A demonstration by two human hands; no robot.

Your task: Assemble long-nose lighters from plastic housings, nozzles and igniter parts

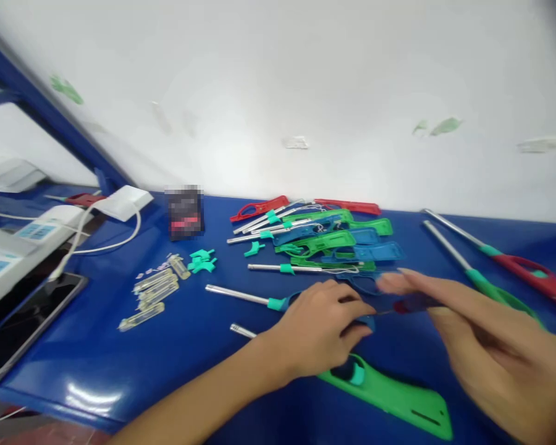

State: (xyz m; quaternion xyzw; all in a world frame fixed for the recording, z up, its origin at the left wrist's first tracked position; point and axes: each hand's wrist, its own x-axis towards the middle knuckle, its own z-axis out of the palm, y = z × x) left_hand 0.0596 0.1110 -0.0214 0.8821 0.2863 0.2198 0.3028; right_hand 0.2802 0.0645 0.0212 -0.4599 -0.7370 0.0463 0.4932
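My left hand (pixel 322 327) is closed over the blue handle of a long-nosed lighter (pixel 241 296) whose metal tube points left across the blue table (pixel 97 364). My right hand (pixel 472 334) is blurred by motion; its fingers reach left and pinch a small red part (pixel 410 304) at that handle. Under my left wrist lies a green lighter (pixel 389 398) with its tube end poking out to the left.
A heap of red, blue and green lighter bodies (pixel 327 238) lies beyond my hands. Two finished lighters (pixel 500 278) lie at the right. Small teal parts (pixel 202 261) and clear tubes (pixel 155 290) sit left of centre. A tablet (pixel 23 321), white boxes and cables are at the far left.
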